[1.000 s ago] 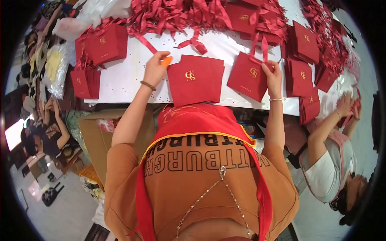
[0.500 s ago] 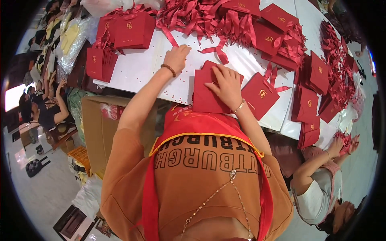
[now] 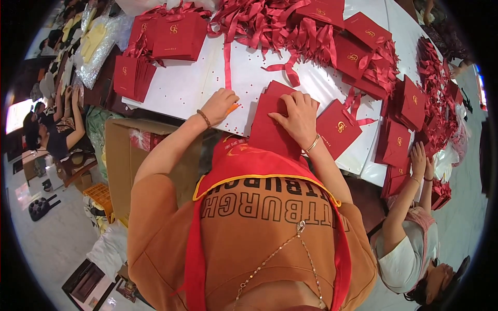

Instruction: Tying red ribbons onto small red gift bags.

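My left hand [image 3: 220,104] is closed near the table's front edge, gripping the lower end of a red ribbon [image 3: 227,65] that runs straight back to the ribbon pile. A small orange thing [image 3: 232,109] shows at its fingertips; its kind is unclear. My right hand [image 3: 300,116] grips the right side of a red paper bag [image 3: 270,116], thumb bent over its front. This bag lies over the table's near edge, against my red apron [image 3: 249,165], with more red card showing behind it. Just right of it lies another red bag [image 3: 340,127] with a ribbon.
A big heap of red ribbons [image 3: 259,28] covers the back of the white table [image 3: 187,88]. Stacked bags [image 3: 179,39] stand at the back left, more bags [image 3: 397,142] at the right. A cardboard box [image 3: 122,160] sits below left. A co-worker's hands [image 3: 421,163] touch bags at the right.
My left hand has come nearer to me, drawing the ribbon straight. My right hand has shifted slightly right and its grip has changed; the bag under it has turned a little.
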Available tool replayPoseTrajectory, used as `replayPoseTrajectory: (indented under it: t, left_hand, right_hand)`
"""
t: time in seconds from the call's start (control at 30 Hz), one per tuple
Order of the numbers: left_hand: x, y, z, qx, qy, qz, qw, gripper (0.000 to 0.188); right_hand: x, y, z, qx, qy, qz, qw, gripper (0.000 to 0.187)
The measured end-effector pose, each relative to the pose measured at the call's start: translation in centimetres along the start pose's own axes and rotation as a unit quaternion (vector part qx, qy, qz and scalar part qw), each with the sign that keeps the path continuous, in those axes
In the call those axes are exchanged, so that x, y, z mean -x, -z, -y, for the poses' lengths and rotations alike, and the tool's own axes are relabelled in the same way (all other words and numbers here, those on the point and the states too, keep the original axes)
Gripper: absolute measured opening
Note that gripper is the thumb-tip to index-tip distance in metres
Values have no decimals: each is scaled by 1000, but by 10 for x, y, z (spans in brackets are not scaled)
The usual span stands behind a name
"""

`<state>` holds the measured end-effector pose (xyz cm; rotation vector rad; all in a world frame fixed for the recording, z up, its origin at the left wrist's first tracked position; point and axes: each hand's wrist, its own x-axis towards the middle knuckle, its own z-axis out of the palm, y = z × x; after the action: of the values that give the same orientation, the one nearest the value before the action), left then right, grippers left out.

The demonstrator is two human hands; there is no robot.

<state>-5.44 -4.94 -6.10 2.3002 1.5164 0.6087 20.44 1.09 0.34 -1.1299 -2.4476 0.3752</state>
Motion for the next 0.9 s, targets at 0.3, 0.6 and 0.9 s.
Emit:
replayPoseTrajectory:
  t: [0.3,0.6,0.9]
  left_hand:
    - [21,2,1,43,13,12,999,23]
    - [34,6,5,-22,-2,58,998,10]
    - [41,39,-44,193,176,5,965,7]
  right_hand:
    - [-9,3,-11,-80,-15,52,995,37]
    - [-11,-2,-17,-110,-67,152,980,40]
    - [-5,-4,-22,-114,-85,154,978,41]
